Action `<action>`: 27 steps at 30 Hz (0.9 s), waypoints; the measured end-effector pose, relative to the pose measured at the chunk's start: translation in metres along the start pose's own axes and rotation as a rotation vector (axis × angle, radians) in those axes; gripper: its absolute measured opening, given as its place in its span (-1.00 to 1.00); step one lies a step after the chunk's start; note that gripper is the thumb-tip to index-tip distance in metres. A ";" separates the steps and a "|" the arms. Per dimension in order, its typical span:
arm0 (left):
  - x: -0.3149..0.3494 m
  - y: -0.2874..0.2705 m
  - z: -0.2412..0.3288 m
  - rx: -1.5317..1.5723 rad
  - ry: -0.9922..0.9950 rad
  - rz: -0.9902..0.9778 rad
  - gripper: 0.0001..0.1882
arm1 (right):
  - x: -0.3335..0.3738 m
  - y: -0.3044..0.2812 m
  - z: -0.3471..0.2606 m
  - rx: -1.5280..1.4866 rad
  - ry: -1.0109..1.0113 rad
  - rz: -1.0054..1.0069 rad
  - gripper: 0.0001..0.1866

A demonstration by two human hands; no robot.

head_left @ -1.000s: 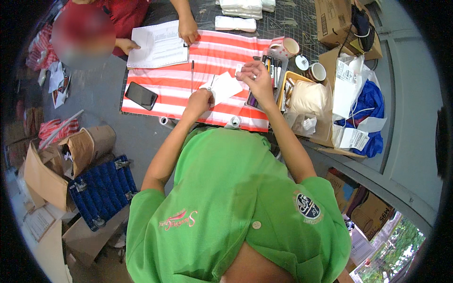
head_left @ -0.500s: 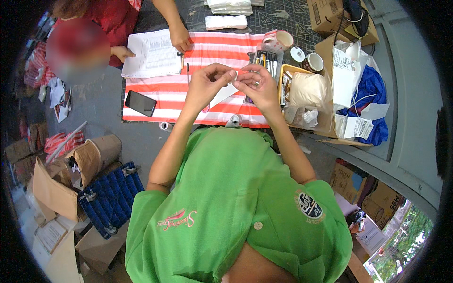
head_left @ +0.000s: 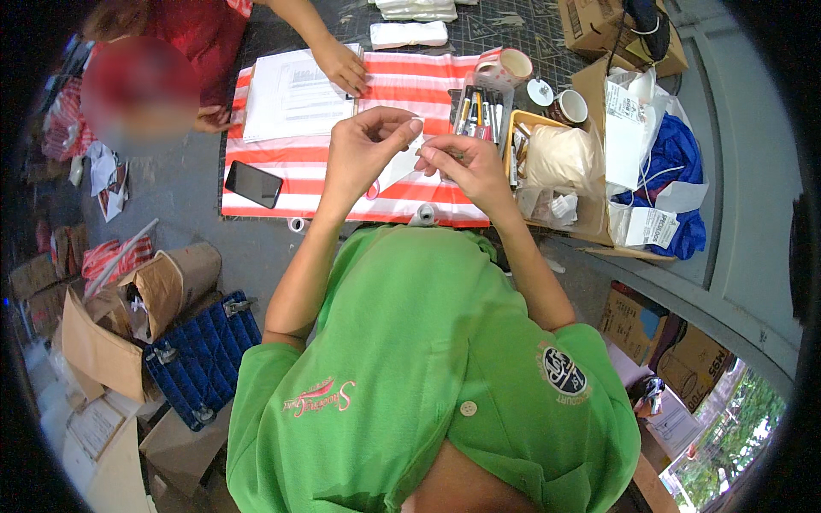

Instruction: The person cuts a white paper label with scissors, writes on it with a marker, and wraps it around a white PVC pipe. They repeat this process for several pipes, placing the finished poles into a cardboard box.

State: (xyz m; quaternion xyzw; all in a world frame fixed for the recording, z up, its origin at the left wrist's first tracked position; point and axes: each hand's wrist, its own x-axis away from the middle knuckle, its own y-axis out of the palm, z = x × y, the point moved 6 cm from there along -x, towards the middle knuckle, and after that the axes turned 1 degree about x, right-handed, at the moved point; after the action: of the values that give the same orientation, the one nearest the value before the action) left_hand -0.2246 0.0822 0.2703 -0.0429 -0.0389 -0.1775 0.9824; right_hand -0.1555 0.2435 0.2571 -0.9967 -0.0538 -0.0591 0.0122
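Note:
Over the striped tablecloth (head_left: 299, 158), my left hand (head_left: 369, 144) is closed in a pinch, with a small white piece (head_left: 417, 124) showing at its thumb tip. My right hand (head_left: 469, 171) sits just to the right and slightly lower, thumb and fingers pressed together; what they hold, if anything, I cannot make out. Beneath both hands is a white strip of paper (head_left: 398, 168), partly hidden by fingers. A pink loop, perhaps a scissors handle (head_left: 373, 190), shows beside my left wrist.
Across the table, a person's hand (head_left: 344, 70) rests by a stack of papers (head_left: 286, 98). A phone (head_left: 254, 185) lies at left. On the right stand a pen tray (head_left: 479, 115), a mug (head_left: 513, 64), a yellow-rimmed bin (head_left: 560, 158) and a carton (head_left: 590, 85).
My hands have drawn apart slightly, the right one moving down. The other person's papers have shifted right, covering the pen, and that person's left-side hand has let go of them.

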 end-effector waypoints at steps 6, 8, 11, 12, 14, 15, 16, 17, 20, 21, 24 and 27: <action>0.001 -0.003 0.000 -0.029 0.016 0.001 -0.70 | -0.001 0.002 -0.004 -0.015 0.029 0.014 -0.74; 0.002 -0.003 0.002 -0.063 0.010 -0.005 -0.70 | -0.002 0.002 -0.004 -0.014 0.025 0.012 -0.74; 0.002 -0.001 0.002 -0.033 0.000 -0.001 -0.72 | -0.004 0.002 -0.002 -0.034 0.017 0.020 -0.74; 0.002 -0.001 0.003 -0.031 0.003 -0.003 -0.72 | -0.004 0.002 -0.001 -0.045 0.013 0.025 -0.74; 0.002 -0.001 0.004 -0.026 0.012 -0.006 -0.73 | -0.005 0.002 -0.002 -0.053 -0.003 0.015 -0.75; 0.002 -0.001 0.004 -0.033 0.017 -0.007 -0.73 | -0.005 0.002 -0.003 -0.057 -0.011 0.010 -0.75; 0.002 -0.001 0.003 -0.040 0.021 -0.007 -0.74 | -0.005 0.002 -0.002 -0.064 -0.012 0.008 -0.75; 0.002 -0.001 0.002 -0.046 0.025 -0.007 -0.74 | -0.006 0.002 -0.001 -0.071 -0.014 0.005 -0.75; 0.001 0.000 0.002 -0.033 0.026 -0.013 -0.75 | -0.007 0.000 0.002 -0.063 -0.013 -0.014 -0.76; 0.000 0.000 0.002 -0.043 0.018 -0.016 -0.75 | -0.008 0.000 0.002 -0.056 -0.012 -0.022 -0.76; -0.001 0.001 0.002 -0.050 0.001 -0.018 -0.74 | -0.009 -0.001 0.003 -0.069 -0.017 -0.017 -0.76; -0.003 0.002 0.000 -0.039 -0.001 -0.025 -0.73 | -0.011 0.000 0.006 -0.094 -0.014 -0.031 -0.76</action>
State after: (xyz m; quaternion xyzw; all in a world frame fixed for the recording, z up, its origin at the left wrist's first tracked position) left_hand -0.2266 0.0850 0.2699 -0.0615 -0.0363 -0.1903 0.9791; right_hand -0.1653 0.2429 0.2498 -0.9956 -0.0665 -0.0550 -0.0362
